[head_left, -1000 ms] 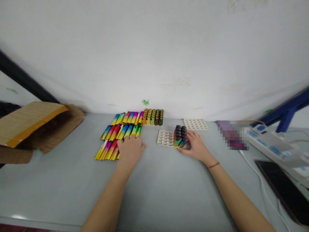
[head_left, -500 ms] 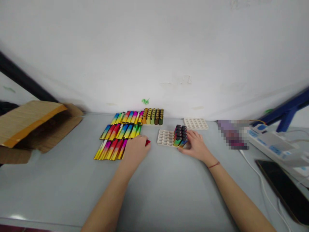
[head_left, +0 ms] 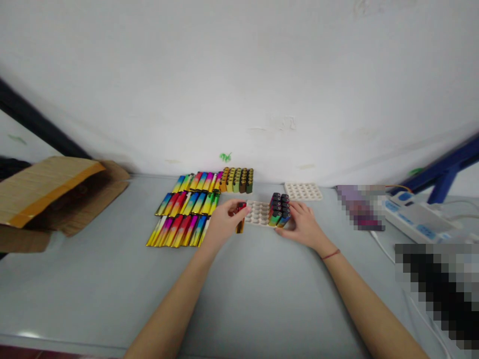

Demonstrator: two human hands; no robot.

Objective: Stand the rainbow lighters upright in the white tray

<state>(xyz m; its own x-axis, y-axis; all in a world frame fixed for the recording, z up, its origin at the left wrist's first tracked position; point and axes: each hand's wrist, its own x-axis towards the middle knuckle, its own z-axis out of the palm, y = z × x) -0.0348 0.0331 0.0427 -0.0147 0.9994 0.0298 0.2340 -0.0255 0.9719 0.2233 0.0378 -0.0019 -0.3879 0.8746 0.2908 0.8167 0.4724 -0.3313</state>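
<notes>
My left hand is closed on one rainbow-coloured lighter, held upright just left of a white tray with round holes. At the right end of that tray stand several lighters with black tops. My right hand rests against their right side, fingers curled around the tray's end. Left of my left hand, rows of rainbow lighters lie flat on the grey table.
A block of upright yellow-orange lighters stands by the wall. A second white holed tray lies behind my right hand. An open cardboard box sits at the left. A white power strip and cables lie at the right.
My left hand has lifted one lighter from the flat rows and carried it right to the tray's left edge. My right hand has stayed at the tray.
</notes>
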